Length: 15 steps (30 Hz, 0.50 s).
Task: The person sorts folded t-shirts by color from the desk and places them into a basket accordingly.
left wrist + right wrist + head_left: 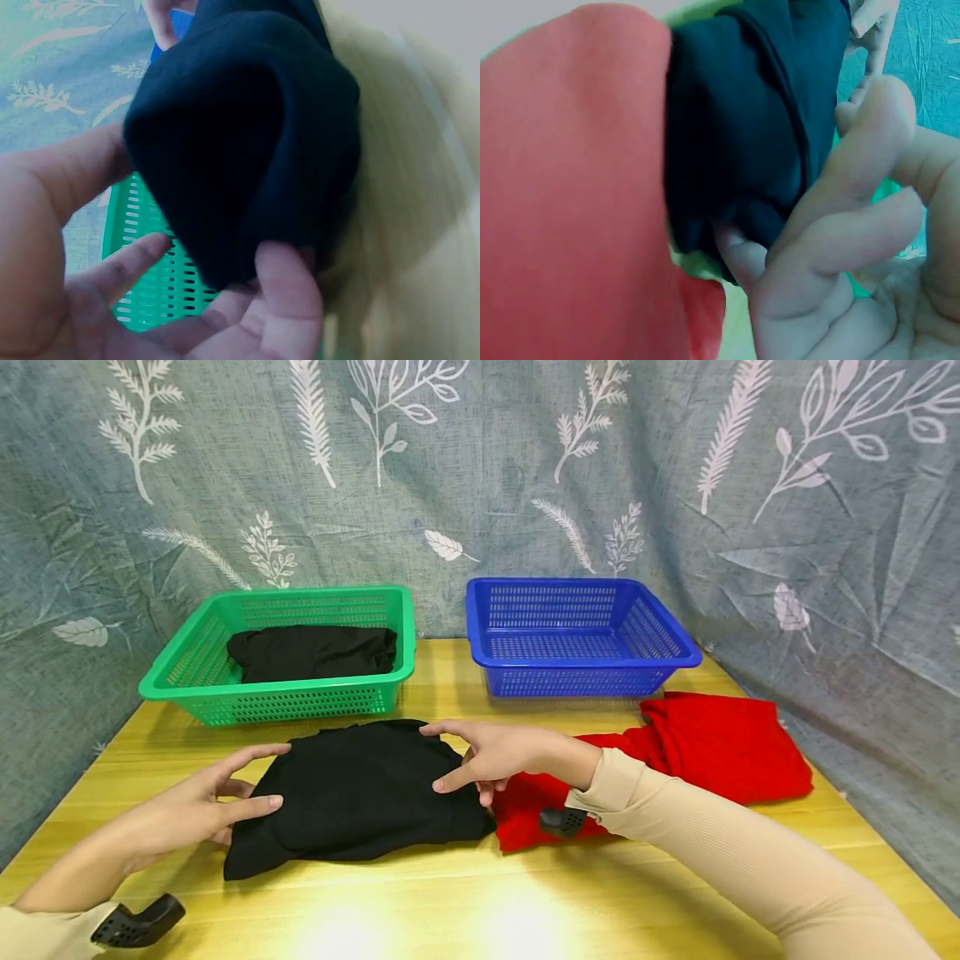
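Yellow tabletop [420,902], gap between green basket [285,705] and blue basket [577,681]; left hand [183,814] pinching edge of black cloth [360,793], right hand [502,752] spread

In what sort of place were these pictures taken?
Perhaps an indoor work corner for handling cloth: black cloth and red cloth at a table, a green basket and a blue basket, and a leaf-patterned backdrop behind.

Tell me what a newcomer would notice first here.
Probably the bright red cloth on the right of the table, partly behind the right arm. Next, the black cloth between the left hand and the right hand. Behind stand the green basket at left and the blue basket at right.
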Each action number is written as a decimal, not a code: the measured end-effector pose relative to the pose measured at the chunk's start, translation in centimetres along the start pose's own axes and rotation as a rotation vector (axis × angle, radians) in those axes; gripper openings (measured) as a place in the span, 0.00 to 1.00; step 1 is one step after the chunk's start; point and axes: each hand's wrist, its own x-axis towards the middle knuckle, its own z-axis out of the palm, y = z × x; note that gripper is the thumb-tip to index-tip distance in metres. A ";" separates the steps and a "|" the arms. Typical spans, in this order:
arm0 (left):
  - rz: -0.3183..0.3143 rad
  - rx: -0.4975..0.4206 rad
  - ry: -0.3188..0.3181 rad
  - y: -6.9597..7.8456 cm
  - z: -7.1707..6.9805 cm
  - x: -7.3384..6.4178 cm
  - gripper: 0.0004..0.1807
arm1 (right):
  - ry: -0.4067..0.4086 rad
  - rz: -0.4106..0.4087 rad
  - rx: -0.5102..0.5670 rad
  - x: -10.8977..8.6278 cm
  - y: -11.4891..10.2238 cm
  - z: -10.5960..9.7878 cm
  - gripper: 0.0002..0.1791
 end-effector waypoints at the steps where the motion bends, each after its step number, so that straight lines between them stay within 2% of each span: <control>1: 0.008 0.002 0.003 0.0 0.0 0.0 0.45 | -0.004 -0.003 0.020 0.2 0.0 0.1 0.51; 8: 0.055 0.009 -0.010 -0.3 0.2 0.3 0.46 | -0.015 -0.024 0.132 1.6 0.0 1.0 0.54; 11: 0.057 0.030 -0.026 -0.5 0.2 0.4 0.47 | -0.009 -0.040 0.138 2.2 0.1 1.3 0.52; 15: 0.056 0.071 -0.007 -0.7 0.2 0.7 0.47 | -0.011 -0.050 0.129 2.8 0.0 1.6 0.49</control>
